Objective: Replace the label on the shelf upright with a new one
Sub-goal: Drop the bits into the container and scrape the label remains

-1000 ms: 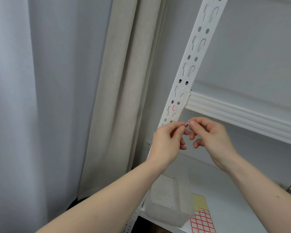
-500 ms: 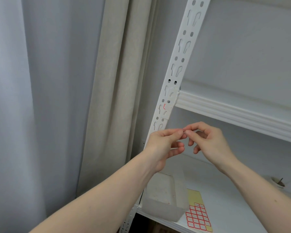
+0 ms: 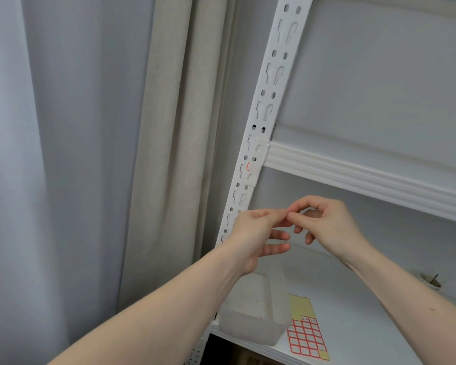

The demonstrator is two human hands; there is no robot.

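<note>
The white perforated shelf upright [image 3: 270, 101] runs from top centre down to the left. A small remnant of a red-edged label [image 3: 251, 167] sticks to it just below the upper shelf's edge. My left hand [image 3: 258, 233] and my right hand [image 3: 327, 225] meet in front of the upright, below that remnant. Thumb and forefinger of both hands pinch a tiny piece of label [image 3: 287, 212] between their tips; it is mostly hidden. A yellow sheet of red-bordered blank labels [image 3: 307, 335] lies on the lower shelf.
A translucent plastic bin [image 3: 253, 322] stands on the lower shelf [image 3: 366, 325] beside the label sheet. A small round dish [image 3: 431, 281] sits at the shelf's right. The upper shelf's ribbed edge [image 3: 366, 177] crosses above my hands. Beige and grey curtains [image 3: 169, 154] hang on the left.
Both hands have stayed together at the fingertips and dropped slightly below the label remnant. The view has shifted a little.
</note>
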